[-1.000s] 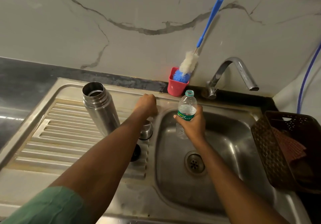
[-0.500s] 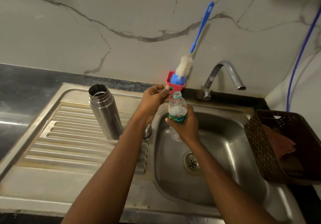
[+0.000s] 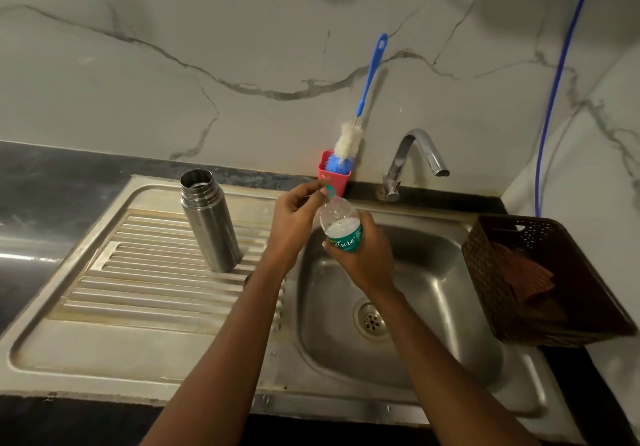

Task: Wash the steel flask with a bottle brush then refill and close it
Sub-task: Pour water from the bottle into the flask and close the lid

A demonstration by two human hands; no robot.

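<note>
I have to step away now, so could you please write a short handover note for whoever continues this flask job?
Right hand: gripping the clear plastic water bottle with the green label, tilted over the steel sink basin.
Left hand: fingers pinched on the bottle's green cap; whether the cap is off yet is unclear.
Open stainless steel flask: upright on the ribbed drainboard, lid off.
Blue-handled bottle brush: standing in the red cup beside the tap.
Left: finish uncapping, pour into the flask, close it. Whether brushing is done cannot be told.

Veined marble wall [image 3: 145,75]; dark counter [image 3: 52,175]; dim light.
</note>
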